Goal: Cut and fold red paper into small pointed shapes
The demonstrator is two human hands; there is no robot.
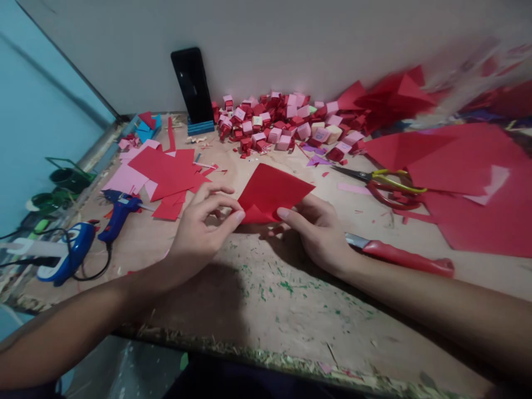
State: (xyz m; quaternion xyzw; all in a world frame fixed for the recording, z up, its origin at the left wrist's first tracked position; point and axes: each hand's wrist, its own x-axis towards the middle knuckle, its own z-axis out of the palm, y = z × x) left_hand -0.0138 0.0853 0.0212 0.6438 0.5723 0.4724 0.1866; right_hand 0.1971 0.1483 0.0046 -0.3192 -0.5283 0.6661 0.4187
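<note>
Between my two hands is a sheet of red paper (pixel 276 191), held a little above the wooden table, its near edge bent or folded up. My left hand (pixel 210 221) pinches the paper's left corner between thumb and fingers. On the right side, my right hand (pixel 313 227) grips the near edge with the thumb on top and the fingers underneath, partly hidden. A knife with a red handle (pixel 407 257) lies just right of my right hand, its blade partly covered by that hand. Scissors with yellow and red handles (pixel 384 183) rest farther back.
Many small pink and red paper cubes (pixel 278 124) are heaped at the back beside a black phone (pixel 192 83) on a blue stand. Red sheets (pixel 477 194) cover the right. To the left are paper scraps (pixel 166 172), a blue glue gun (pixel 118 213) and a corded blue-white device (pixel 72 249).
</note>
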